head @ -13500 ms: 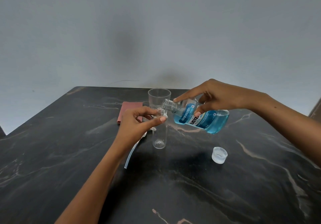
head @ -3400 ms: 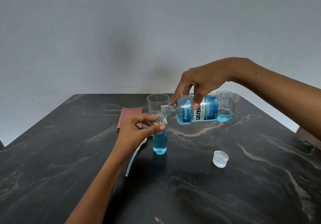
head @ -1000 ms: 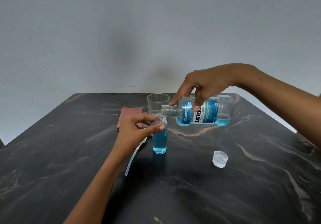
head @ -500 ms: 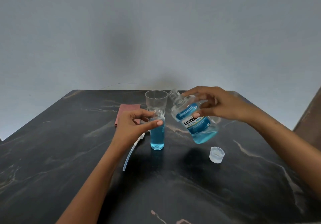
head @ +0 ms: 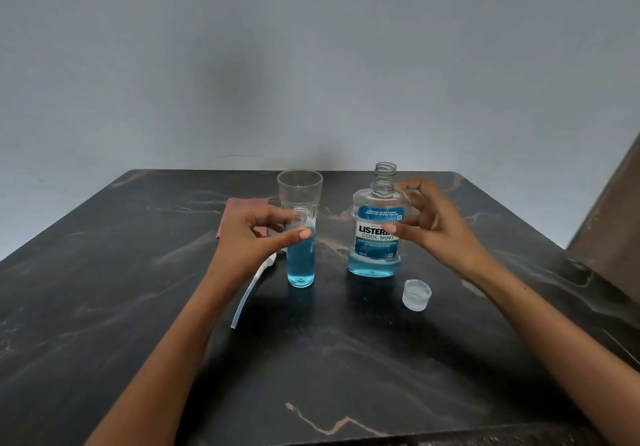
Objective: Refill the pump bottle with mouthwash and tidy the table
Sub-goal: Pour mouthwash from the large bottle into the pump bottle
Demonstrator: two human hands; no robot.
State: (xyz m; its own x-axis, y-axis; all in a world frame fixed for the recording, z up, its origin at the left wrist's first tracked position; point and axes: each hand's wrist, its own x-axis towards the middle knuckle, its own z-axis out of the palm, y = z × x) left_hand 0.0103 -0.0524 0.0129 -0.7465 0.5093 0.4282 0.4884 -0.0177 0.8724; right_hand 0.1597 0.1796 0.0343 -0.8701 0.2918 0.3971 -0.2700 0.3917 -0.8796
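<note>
The small clear pump bottle (head: 300, 265) stands open on the black marble table (head: 311, 369), filled with blue liquid almost to its shoulder. My left hand (head: 249, 237) pinches it just below the neck. To its right the mouthwash bottle (head: 374, 258) stands upright and uncapped, blue liquid only in its bottom part. My right hand (head: 440, 234) is around its right side, thumb on the label and fingers behind the shoulder. Its clear cap (head: 416, 295) lies on the table in front of it. The pump head with its long tube (head: 249, 293) lies left of the small bottle.
An empty clear tumbler (head: 299, 189) stands just behind the pump bottle. A folded dark red cloth (head: 242, 210) lies at the back left, partly behind my left hand. A brown surface (head: 616, 210) rises past the table's right edge.
My right hand stopped pouring, swung the mouthwash bottle upright and set it down on the table right of the pump bottle. My left hand has kept its hold on the pump bottle.
</note>
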